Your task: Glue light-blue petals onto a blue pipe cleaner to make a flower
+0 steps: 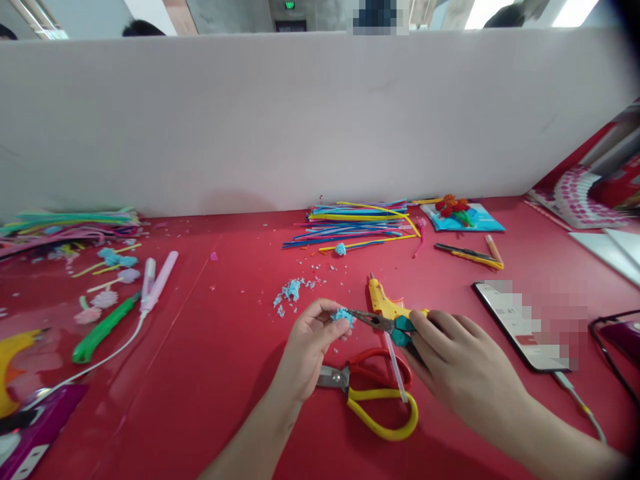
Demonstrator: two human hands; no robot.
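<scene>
My left hand [311, 339] pinches a small fuzzy blue ball [343, 316] between thumb and fingers, just above the red table [210, 373]. My right hand [460, 363] grips teal-handled pliers [385, 323], whose jaws touch the blue ball from the right. Under the pliers lies a yellow glue gun [383, 300]. Red-and-yellow-handled scissors [373, 393] lie on the table below both hands, with a white stick [395, 367] across them.
Blue fluff crumbs [291, 291] lie beyond my left hand. A heap of coloured pipe cleaners [355, 225] lies at the back, another [65, 225] far left. A phone [525, 323] sits right. A green tool [103, 328], pink pens [159, 280] and a white partition [300, 120] surround.
</scene>
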